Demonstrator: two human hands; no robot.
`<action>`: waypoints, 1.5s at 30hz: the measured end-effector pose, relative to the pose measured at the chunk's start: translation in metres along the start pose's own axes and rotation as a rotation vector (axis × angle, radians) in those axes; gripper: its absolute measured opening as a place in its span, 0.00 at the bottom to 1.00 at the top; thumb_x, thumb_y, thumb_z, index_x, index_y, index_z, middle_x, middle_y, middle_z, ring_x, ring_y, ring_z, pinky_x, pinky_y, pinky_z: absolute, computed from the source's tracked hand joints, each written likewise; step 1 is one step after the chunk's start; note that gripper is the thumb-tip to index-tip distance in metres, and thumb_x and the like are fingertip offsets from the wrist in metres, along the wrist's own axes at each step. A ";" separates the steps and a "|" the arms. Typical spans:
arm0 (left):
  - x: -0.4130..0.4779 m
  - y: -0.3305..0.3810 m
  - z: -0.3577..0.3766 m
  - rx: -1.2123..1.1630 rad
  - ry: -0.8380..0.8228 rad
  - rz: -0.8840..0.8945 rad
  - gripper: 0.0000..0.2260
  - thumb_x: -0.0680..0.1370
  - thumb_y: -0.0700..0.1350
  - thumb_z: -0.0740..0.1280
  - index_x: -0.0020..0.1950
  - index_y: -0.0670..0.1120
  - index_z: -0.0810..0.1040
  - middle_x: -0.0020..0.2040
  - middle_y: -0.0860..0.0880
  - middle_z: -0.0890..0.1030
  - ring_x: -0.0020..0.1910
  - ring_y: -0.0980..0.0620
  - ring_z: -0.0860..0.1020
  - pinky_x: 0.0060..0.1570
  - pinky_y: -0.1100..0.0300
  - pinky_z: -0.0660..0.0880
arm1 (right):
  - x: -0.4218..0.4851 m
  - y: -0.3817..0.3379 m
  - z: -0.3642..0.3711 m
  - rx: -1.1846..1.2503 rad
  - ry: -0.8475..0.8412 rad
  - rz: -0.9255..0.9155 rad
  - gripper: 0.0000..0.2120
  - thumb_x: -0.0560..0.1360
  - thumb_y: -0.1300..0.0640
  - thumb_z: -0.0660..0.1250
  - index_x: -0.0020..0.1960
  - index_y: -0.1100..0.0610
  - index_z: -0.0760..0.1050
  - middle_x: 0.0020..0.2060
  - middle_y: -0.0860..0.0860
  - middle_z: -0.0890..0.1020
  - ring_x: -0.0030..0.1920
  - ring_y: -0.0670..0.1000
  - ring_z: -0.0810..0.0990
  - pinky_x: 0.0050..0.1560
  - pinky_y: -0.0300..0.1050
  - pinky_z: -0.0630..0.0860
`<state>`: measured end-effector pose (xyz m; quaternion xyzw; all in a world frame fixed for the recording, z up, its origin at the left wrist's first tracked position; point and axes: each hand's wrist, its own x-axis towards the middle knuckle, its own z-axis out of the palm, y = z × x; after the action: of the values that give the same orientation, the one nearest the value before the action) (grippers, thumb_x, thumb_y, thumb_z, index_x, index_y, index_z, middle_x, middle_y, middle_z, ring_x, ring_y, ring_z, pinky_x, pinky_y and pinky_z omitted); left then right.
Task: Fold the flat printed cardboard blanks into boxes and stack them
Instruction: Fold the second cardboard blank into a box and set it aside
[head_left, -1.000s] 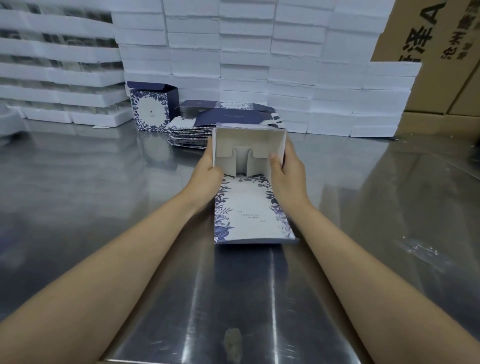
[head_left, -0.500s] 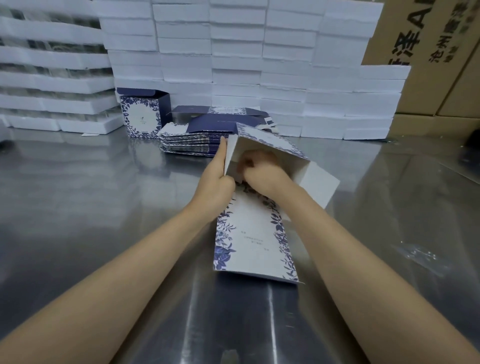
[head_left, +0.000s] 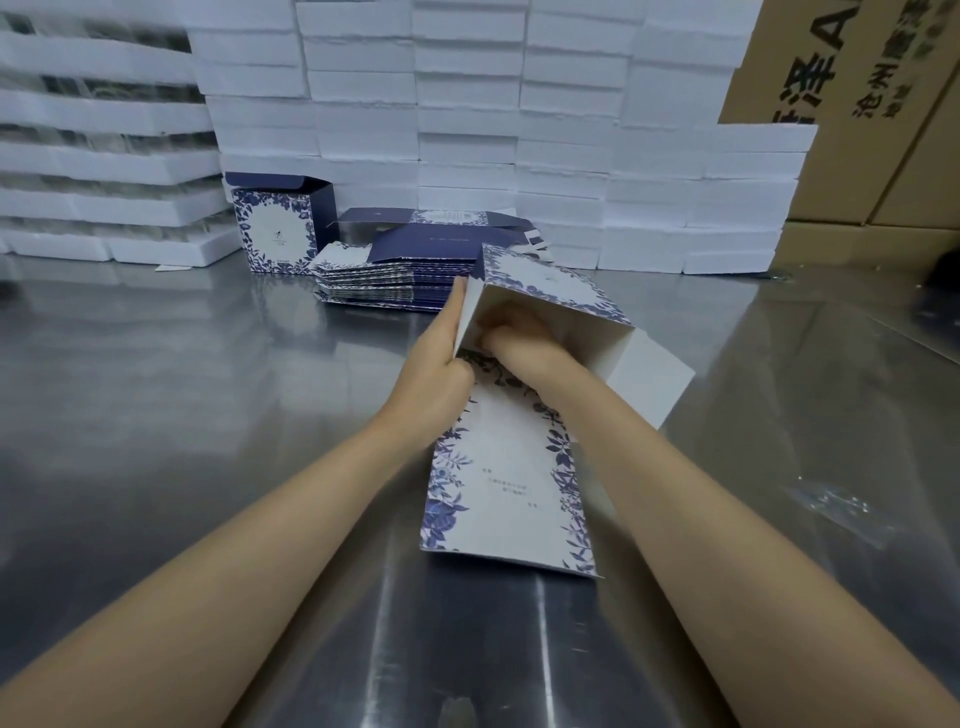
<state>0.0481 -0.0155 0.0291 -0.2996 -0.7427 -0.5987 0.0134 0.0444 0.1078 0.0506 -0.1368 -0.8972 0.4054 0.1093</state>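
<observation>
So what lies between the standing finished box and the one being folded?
The stack of flat blanks lies between the finished box and the half-folded box, seen in the head view.

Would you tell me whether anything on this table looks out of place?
Only litter: crumpled clear plastic lies on the steel table right of the half-folded box, and a white scrap sits by the foam trays.
</observation>
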 end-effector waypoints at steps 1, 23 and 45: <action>0.001 -0.002 -0.003 0.005 0.040 -0.006 0.40 0.70 0.25 0.51 0.80 0.50 0.56 0.63 0.53 0.74 0.39 0.69 0.73 0.34 0.74 0.69 | -0.006 -0.003 0.001 -0.019 -0.010 -0.058 0.15 0.77 0.63 0.57 0.61 0.58 0.75 0.54 0.53 0.79 0.46 0.52 0.77 0.34 0.33 0.73; 0.015 -0.013 -0.043 -0.502 0.317 -0.150 0.23 0.73 0.26 0.64 0.67 0.40 0.72 0.60 0.40 0.80 0.58 0.40 0.79 0.62 0.45 0.74 | -0.032 0.055 -0.017 0.192 0.261 -0.315 0.39 0.71 0.78 0.53 0.76 0.51 0.58 0.75 0.50 0.63 0.73 0.49 0.65 0.66 0.29 0.61; 0.030 -0.017 -0.058 -1.070 0.482 -0.175 0.15 0.83 0.41 0.59 0.69 0.39 0.70 0.71 0.41 0.71 0.70 0.46 0.70 0.61 0.58 0.75 | -0.036 0.046 -0.012 0.690 0.653 -0.329 0.19 0.76 0.69 0.54 0.62 0.53 0.71 0.43 0.52 0.79 0.40 0.50 0.82 0.34 0.42 0.77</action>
<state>-0.0039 -0.0562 0.0412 -0.0578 -0.3354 -0.9401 -0.0209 0.0898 0.1337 0.0204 -0.0689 -0.6397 0.5918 0.4856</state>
